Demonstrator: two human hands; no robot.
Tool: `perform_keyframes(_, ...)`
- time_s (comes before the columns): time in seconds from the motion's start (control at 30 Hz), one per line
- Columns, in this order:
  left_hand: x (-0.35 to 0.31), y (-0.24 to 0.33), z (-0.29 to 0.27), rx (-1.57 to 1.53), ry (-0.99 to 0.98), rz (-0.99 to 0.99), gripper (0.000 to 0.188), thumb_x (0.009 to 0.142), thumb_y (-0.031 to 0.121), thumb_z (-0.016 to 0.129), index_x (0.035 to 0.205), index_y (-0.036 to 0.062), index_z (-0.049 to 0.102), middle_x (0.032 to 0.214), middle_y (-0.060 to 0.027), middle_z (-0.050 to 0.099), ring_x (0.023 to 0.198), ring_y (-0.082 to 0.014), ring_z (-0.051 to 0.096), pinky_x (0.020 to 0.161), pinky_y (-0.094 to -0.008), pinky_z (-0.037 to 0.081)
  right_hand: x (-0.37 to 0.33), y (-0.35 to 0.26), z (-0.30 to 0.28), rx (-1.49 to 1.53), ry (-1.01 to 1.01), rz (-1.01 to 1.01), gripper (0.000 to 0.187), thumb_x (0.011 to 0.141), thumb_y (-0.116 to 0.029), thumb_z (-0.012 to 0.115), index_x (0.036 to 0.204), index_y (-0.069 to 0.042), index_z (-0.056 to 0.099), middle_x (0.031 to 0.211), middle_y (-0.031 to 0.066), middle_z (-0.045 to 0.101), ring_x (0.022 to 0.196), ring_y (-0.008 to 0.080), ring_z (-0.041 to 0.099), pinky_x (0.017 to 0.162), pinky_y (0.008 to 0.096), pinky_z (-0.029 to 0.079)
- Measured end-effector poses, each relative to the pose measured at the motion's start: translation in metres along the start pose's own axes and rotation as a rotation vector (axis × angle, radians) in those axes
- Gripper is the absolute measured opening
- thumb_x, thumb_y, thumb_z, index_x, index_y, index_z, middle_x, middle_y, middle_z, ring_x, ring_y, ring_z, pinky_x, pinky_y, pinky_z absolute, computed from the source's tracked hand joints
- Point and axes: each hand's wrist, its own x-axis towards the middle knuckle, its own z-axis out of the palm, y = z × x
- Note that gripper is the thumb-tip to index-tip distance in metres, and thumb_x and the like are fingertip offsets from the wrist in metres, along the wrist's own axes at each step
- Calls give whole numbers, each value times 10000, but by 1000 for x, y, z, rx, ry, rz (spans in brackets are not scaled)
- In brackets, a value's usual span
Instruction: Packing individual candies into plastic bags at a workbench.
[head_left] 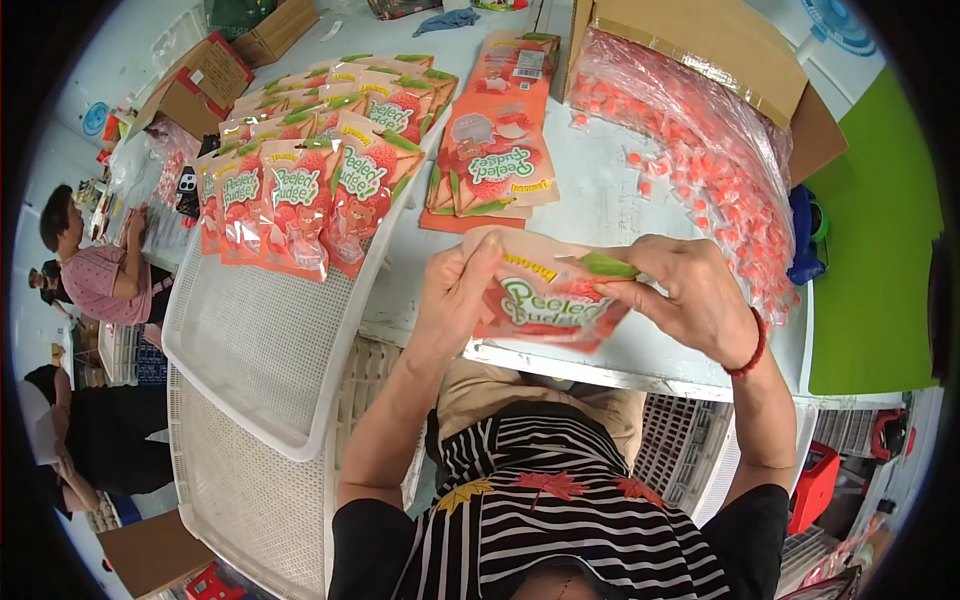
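Observation:
A pink candy pouch (548, 305) with a green leaf corner hangs between my two hands above the table's near edge. My left hand (455, 290) pinches its upper left corner, thumb on the front. On the other side, my right hand (692, 292), a red bracelet on its wrist, grips the upper right corner near the leaf. Whether the pouch's top is open cannot be made out. Just beyond it lies a stack of flat pouches (495, 160) of the same kind. To the right, small wrapped red candies (690, 190) spill in a heap.
A cardboard box (700, 45) lined with clear plastic lies tipped behind the candies. At my left, a white mesh tray (270, 335) carries rows of filled-looking pouches (330, 150), with more trays below it. Farther left, a person in pink (105, 265) works at the table.

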Motion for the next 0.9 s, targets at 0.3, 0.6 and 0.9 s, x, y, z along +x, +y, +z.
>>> perform_keyframes(0.3, -11, -5, 15, 179, 208, 97, 149, 885, 101, 649, 966, -14, 697, 803, -27, 687, 705, -40, 600, 582, -195, 487, -8, 3, 10, -41, 184, -4, 155, 763, -145, 748, 841, -32, 675, 674, 108, 595, 554, 244, 590, 493, 317, 445)
perform_keyframes(0.6, -14, 5, 32, 364, 91, 46, 117, 850, 34, 654, 951, -11, 692, 863, -49, 697, 736, -55, 588, 634, -205, 477, -4, -6, 13, -54, 73, 62, 209, 765, -174, 739, 868, -16, 650, 724, 133, 652, 644, 279, 644, 576, 335, 497)
perform_keyframes(0.9, -13, -7, 20, 314, 146, 35, 83, 870, 25, 621, 904, -48, 644, 775, -42, 624, 701, -54, 554, 617, -219, 449, -5, -2, 21, -54, -15, 43, 206, 804, -172, 680, 795, 27, 631, 713, 144, 602, 659, 312, 600, 584, 386, 476)
